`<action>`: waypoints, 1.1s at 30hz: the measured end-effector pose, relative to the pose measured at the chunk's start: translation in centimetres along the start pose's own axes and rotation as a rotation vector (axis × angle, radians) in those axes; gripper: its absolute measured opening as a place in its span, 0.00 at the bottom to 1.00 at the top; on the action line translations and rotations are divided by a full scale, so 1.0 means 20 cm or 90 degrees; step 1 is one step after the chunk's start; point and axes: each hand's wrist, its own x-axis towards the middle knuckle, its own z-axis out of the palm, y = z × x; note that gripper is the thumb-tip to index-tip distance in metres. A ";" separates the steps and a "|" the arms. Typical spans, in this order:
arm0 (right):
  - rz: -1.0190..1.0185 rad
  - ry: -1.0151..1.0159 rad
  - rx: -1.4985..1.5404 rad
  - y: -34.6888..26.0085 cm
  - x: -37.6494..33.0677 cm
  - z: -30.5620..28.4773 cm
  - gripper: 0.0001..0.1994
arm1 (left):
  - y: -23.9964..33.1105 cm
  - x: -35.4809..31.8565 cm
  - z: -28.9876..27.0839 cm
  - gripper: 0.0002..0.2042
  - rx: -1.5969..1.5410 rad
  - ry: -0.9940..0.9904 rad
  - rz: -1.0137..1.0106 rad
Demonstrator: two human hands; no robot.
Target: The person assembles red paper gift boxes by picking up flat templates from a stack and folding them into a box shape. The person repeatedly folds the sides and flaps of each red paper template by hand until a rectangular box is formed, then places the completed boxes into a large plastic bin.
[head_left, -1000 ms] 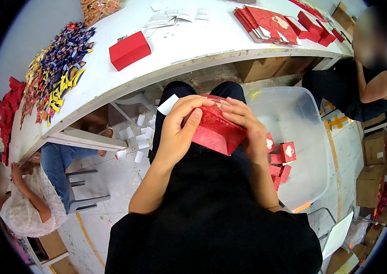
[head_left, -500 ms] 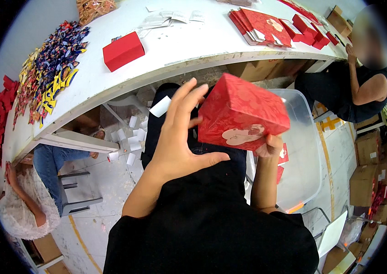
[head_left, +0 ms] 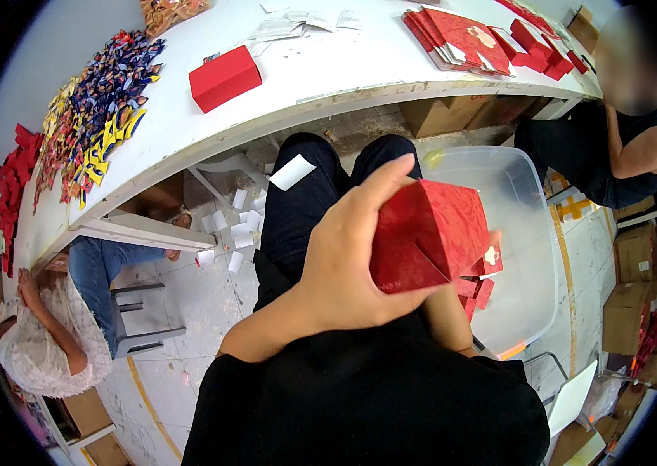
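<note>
A red patterned cardboard box (head_left: 441,229) is held over my lap, tilted, with one end face turned toward me. My left hand (head_left: 340,260) wraps round its left side, thumb along the bottom edge and fingers over the top. On the box's far right side, a bit of my right hand (head_left: 494,238) shows; the rest of that hand is hidden behind the box. A white paper slip (head_left: 292,172) lies on my left thigh.
To the right stands a clear plastic bin (head_left: 526,287) with small red boxes (head_left: 477,293) inside. The white table (head_left: 305,70) ahead bears a plain red box (head_left: 225,78), wrapped sweets (head_left: 107,93) and red folders (head_left: 460,43). Two people sit nearby, left and right.
My left hand, which was open beside the box, has closed round it. The box has turned, moved lower and slightly right, showing its end face.
</note>
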 end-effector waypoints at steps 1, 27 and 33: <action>0.003 0.009 0.005 0.01 -0.01 0.00 0.32 | 0.02 -0.01 0.01 0.50 -0.007 -0.006 0.003; 0.177 0.066 0.278 -0.05 0.04 0.16 0.37 | -0.18 -0.02 -0.06 0.47 -0.298 0.031 -0.108; 0.187 0.070 0.319 -0.03 0.02 0.11 0.46 | -0.20 -0.03 -0.02 0.46 -0.329 0.022 -0.142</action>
